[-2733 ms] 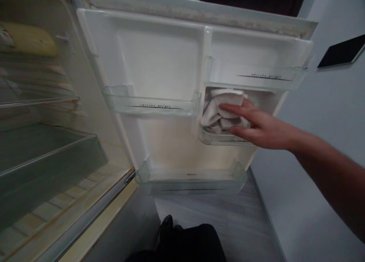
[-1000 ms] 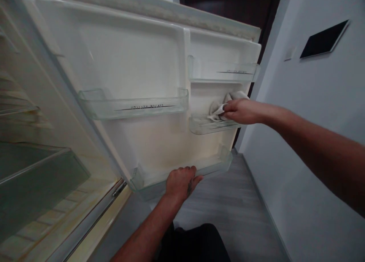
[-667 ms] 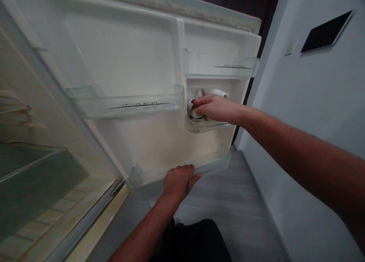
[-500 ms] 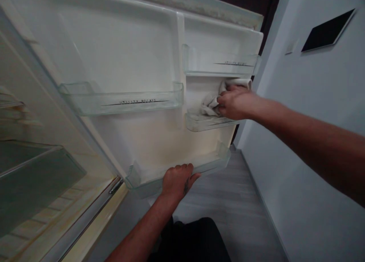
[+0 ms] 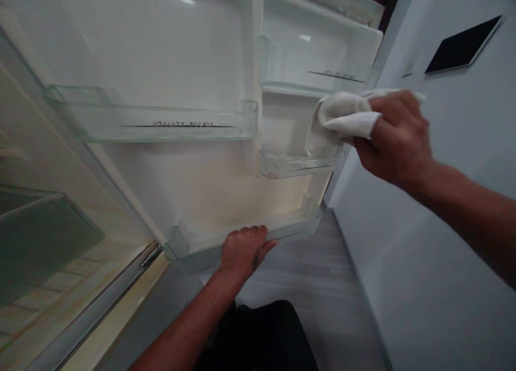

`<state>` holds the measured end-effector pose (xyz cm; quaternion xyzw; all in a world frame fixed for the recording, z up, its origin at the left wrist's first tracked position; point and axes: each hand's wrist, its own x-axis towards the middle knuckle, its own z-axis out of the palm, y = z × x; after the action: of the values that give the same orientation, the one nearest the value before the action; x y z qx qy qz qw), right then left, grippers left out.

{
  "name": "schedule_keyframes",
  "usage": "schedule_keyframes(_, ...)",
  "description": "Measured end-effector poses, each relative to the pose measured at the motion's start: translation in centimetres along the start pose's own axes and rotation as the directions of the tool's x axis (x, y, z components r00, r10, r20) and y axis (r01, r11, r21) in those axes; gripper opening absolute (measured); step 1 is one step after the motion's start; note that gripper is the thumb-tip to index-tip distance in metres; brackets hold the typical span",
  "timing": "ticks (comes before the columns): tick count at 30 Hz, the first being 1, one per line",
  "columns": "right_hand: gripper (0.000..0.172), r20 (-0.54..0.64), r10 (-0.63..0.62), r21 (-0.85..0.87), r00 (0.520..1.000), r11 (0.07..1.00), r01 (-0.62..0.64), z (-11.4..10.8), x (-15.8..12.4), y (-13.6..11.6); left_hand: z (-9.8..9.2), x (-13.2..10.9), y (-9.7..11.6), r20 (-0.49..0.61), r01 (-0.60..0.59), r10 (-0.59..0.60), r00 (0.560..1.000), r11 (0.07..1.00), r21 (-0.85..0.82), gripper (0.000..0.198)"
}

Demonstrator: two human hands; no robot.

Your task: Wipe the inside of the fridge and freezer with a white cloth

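Note:
A white cloth (image 5: pixel 342 115) is bunched in my right hand (image 5: pixel 399 137), which is closed on it in front of the right side of the open fridge door (image 5: pixel 193 183). The cloth hangs just above the small clear door shelf (image 5: pixel 290 166) at the middle right. My left hand (image 5: pixel 244 250) is wrapped over the front rim of the bottom door shelf (image 5: pixel 290 230), its thumb pointing right. Higher up, a long clear shelf (image 5: pixel 169 125) and a short upper shelf (image 5: pixel 318 75) carry "utility pocket" lettering.
The fridge interior with a clear drawer (image 5: pixel 44 242) lies at the left. A white wall (image 5: pixel 435 226) with a dark panel (image 5: pixel 463 44) rises at the right. Below are the grey floor (image 5: pixel 318 290) and my dark-clothed leg (image 5: pixel 262 333).
My right hand has pulled the cloth out from the small middle shelf, toward me and to the right. My left hand keeps its grip on the bottom shelf. The view has shifted slightly.

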<state>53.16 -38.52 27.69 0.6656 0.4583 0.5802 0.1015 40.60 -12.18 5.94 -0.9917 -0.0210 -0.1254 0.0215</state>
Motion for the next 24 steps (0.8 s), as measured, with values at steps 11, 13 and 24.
schedule_keyframes(11, 0.039, 0.633, -0.05, 0.069, 0.773, 0.998, 0.008, 7.7, -6.1, -8.4, -0.3, -0.4, 0.1, -0.017, -0.006, 0.007, 1.0, 0.999, 0.036, 0.049)
schedule_keyframes(13, 0.035, 0.666, -0.134, 0.162, 0.734, 0.986, 0.034, 8.3, -5.6, -8.9, 0.0, -0.4, 0.0, -0.028, -0.021, 0.022, 0.999, 0.999, 0.038, 0.052)
schedule_keyframes(24, 0.036, 0.509, -0.216, 0.219, 0.833, 0.969, 0.117, 8.6, -4.3, -8.6, 0.2, -0.2, -0.1, -0.032, -0.03, 0.03, 0.999, 1.0, 0.007, 0.056)
